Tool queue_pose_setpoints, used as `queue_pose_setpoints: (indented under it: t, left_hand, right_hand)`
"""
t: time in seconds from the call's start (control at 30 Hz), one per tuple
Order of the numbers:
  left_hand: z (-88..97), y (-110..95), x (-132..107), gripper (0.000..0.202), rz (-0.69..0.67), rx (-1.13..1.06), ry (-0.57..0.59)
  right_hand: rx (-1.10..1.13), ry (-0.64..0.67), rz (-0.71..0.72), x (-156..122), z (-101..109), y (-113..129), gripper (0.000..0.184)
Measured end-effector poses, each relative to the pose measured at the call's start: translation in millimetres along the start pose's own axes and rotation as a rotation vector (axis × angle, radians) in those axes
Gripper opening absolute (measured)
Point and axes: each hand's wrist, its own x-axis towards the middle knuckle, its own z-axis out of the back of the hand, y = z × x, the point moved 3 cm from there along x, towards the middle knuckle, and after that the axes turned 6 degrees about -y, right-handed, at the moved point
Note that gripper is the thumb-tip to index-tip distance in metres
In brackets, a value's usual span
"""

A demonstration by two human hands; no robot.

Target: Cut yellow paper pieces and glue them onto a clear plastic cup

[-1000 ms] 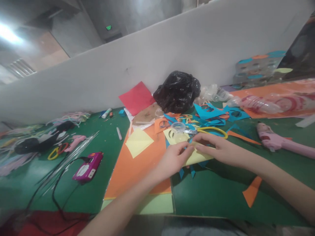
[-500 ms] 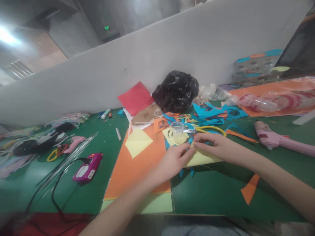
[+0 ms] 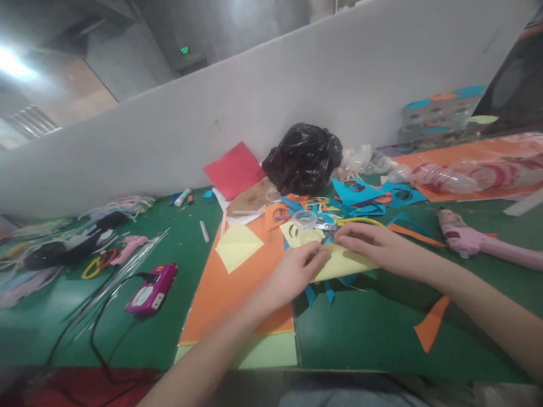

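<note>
A folded yellow paper [image 3: 343,264] lies on the green table [image 3: 382,333] among blue scraps. My left hand [image 3: 294,274] pinches its left edge with thumb and fingers closed. From the right, my right hand [image 3: 373,243] presses down on the paper's top with fingers together. Yellow-handled scissors [image 3: 358,221] and a small clear cup [image 3: 304,219] sit just behind my hands.
An orange sheet [image 3: 237,288] carries another yellow folded square [image 3: 237,244]. A black plastic bag [image 3: 303,158], red paper [image 3: 235,169] and a white partition [image 3: 271,107] stand behind. Pink glue gun [image 3: 479,240] right, magenta device [image 3: 150,288] with cable left, orange scrap [image 3: 430,325] near.
Both hands have shifted slightly up and left on the yellow paper, which has turned a little under them. Nothing else has moved.
</note>
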Motion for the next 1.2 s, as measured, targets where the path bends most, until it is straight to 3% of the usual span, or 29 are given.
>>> queue_pose_setpoints:
  t: [0.13,0.23,0.43,0.6,0.9,1.2]
  left_hand:
    - [3.0,1,0,0.04,0.056,-0.072,-0.037]
    - [5.5,0,0,0.036,0.102,-0.146,-0.081]
    - [11.8,1,0,0.035,0.128,-0.275,-0.252]
    - [9.2,2,-1,0.038,0.018,-0.196,-0.373]
    - [0.2,-12,-11,0.032,-0.088,-0.038,-0.357]
    - [-3.6,-9,-10,0.03,-0.056,-0.117,-0.361]
  right_hand:
    - [0.19,-0.066,-0.074,3,10,-1,0.061]
    - [0.195,-0.107,-0.103,3,11,-1,0.059]
    - [0.079,0.209,-0.003,-6,-20,5,0.036]
    - [0.013,0.246,-0.03,-12,-38,15,0.034]
    - [0.132,0.181,-0.108,-16,-39,26,0.037]
    - [0.145,0.198,-0.18,-16,-40,29,0.043]
